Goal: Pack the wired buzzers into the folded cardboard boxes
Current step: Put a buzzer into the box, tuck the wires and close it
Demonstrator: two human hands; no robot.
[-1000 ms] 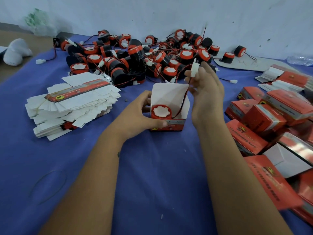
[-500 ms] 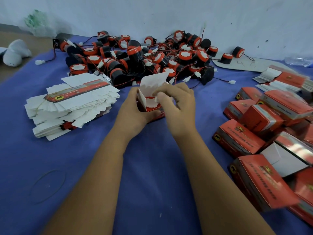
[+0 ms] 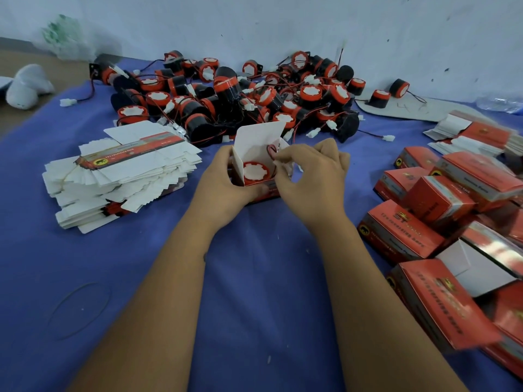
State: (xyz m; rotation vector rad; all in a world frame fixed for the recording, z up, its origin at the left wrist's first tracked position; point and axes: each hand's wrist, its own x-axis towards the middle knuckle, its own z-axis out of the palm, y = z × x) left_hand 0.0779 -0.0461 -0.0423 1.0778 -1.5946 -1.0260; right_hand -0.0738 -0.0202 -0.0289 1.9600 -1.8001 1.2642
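On the bench, taken from the open box:
Bench [image 3: 254,278]: covered in blue cloth.
Buzzer pile [image 3: 240,94]: just behind the box; black-and-red bodies, tangled red and black wires.
Packed boxes [image 3: 441,210]: right of the box, red, heaped.
Flat cartons [image 3: 121,176]: left of the box, one stack.
Open box [image 3: 259,154]: centre, lid flap upright.
Left hand [image 3: 223,188]: grip curled round the box's left side and front.
Right hand [image 3: 314,179]: grip pinching the coiled wire [image 3: 272,150] at the box mouth.
Buzzer [image 3: 256,172]: inside the box, white face up.
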